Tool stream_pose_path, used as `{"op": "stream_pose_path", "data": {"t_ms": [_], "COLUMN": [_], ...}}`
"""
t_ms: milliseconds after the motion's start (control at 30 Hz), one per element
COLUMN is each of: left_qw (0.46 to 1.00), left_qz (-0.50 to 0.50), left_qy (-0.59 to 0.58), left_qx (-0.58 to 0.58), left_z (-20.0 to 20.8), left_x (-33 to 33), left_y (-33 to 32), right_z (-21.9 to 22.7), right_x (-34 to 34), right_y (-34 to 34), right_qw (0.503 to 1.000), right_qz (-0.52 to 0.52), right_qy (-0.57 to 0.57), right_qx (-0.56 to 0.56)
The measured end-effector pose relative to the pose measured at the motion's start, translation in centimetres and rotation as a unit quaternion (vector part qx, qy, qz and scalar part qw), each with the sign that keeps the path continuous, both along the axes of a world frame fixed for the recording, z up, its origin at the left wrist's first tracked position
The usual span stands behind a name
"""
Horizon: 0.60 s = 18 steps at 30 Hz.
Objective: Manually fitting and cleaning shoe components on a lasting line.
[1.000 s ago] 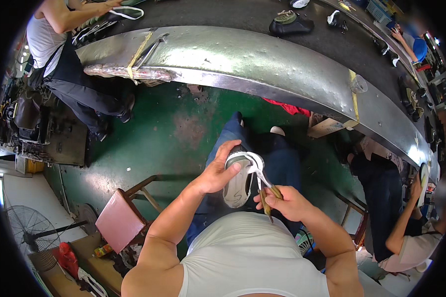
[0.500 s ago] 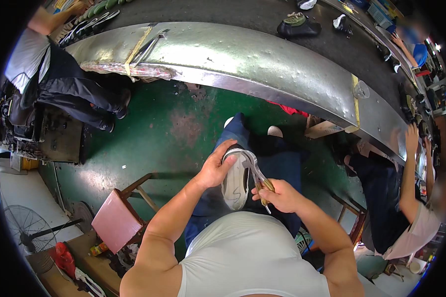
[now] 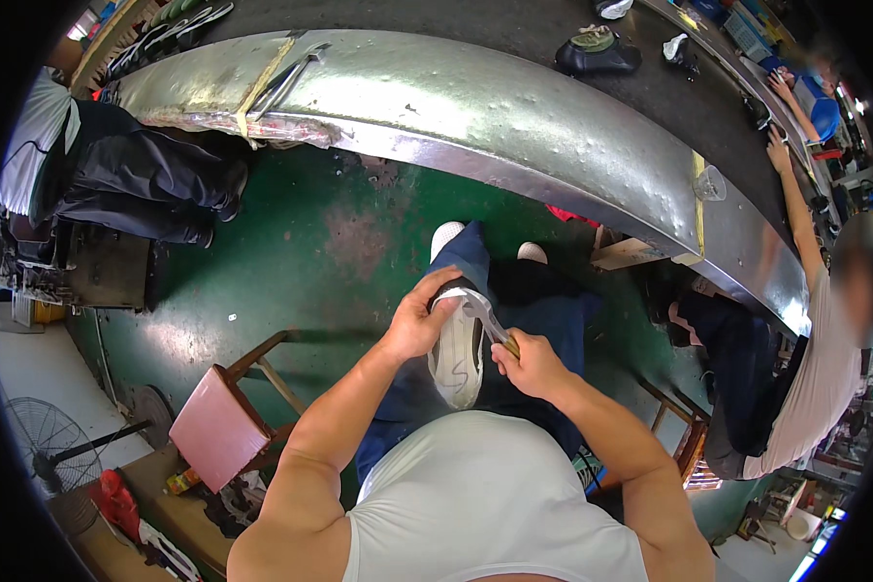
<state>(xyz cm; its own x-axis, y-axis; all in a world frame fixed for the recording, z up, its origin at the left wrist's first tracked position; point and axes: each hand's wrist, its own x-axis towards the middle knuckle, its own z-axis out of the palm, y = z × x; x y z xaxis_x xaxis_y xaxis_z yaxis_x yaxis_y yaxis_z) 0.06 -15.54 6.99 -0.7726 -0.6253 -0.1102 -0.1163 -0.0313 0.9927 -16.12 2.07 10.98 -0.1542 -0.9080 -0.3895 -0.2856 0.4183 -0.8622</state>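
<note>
Green floor below, left hand [image 3: 419, 325] fingers grasp a white shoe [image 3: 458, 351]; right hand [image 3: 527, 361] clenches a metal tool [image 3: 487, 318].

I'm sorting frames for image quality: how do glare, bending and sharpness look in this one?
Head view: strong glare on the curved metal conveyor edge, which bows with the fisheye; black corners ring the picture. The left hand, right hand and white shoe are evenly lit and sharp; the rim looks softer.

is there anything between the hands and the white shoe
No, nothing visible. The left hand grips the white shoe directly at its upper end, and the right hand presses a wooden-handled tool against it.
</note>
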Motion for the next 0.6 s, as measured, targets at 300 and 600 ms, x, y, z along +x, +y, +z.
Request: {"op": "stream_pose_path", "data": {"t_ms": [300, 600], "left_qw": [0.997, 0.991], "left_qz": [-0.003, -0.066], "left_qy": [-0.004, -0.086], "left_qx": [0.076, -0.073], "left_z": [0.5, 1.0], "left_x": [-0.6, -1.7], "left_y": [0.7, 2.5], "right_z": [-0.5, 5.2], "right_x": [1.7, -2.8], "right_y": [1.6, 2.2], "right_qw": [0.981, 0.945], "right_qz": [-0.060, -0.072], "right_qy": [0.145, -0.289], "right_qx": [-0.117, 0.138]}}
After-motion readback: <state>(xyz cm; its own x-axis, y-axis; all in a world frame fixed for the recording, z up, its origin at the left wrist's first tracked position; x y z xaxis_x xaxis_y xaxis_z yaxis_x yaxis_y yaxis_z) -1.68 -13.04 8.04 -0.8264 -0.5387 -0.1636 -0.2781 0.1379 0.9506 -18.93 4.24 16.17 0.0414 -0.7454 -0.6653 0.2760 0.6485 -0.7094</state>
